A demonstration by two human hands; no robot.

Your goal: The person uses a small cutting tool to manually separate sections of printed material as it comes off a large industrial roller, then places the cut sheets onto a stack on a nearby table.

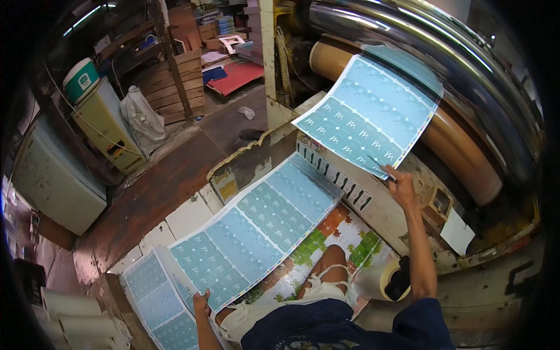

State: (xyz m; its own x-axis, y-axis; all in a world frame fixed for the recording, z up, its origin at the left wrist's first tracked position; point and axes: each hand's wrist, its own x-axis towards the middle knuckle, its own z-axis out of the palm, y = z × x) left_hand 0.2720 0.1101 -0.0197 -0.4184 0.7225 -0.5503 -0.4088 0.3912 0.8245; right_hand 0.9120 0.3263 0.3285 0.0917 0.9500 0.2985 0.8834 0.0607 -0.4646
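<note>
Between both hands, blue sheet [256, 230] runs lower-left to upper-right.

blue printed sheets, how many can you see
3: one against the roller, held by the right hand; one long sheet under the left hand; one stack lower left, possibly hiding more.

Right hand [401, 185], right of centre: pinches the lower corner of a blue printed sheet [367, 114] lying up against a tan roller [461, 146] and steel cylinder [420, 41], upper right. Left hand [201, 302], lower left: grips the near edge of a second blue sheet [259, 224] at centre, beside a stack of like sheets [157, 303]. Pale cabinet [108, 131], upper left
</note>
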